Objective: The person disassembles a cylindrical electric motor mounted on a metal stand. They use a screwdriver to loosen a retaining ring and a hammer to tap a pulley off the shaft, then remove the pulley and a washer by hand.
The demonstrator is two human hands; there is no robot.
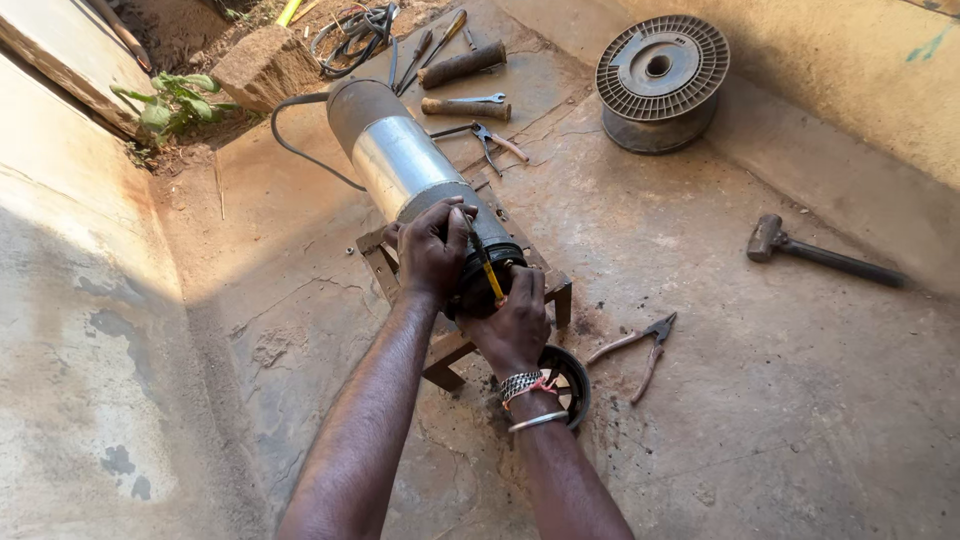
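A long metal cylinder (400, 165), a motor or pump body with a shiny steel middle and dark ends, lies on a small rusty metal stand (380, 265). My left hand (432, 250) rests on top of its near dark end. My right hand (517, 322), with bracelets at the wrist, grips a yellow-and-black handled tool (487, 265), its tip against the cylinder's near end. A dark round cap (572, 380) lies on the floor just under my right wrist.
Pliers (640, 345) lie on the concrete floor to the right, a hammer (815, 253) farther right. An empty wire spool (660, 80) stands at the back. More pliers (490, 143), a wrench, cylinders, screwdrivers and cables lie behind the motor. A concrete wall rises at left.
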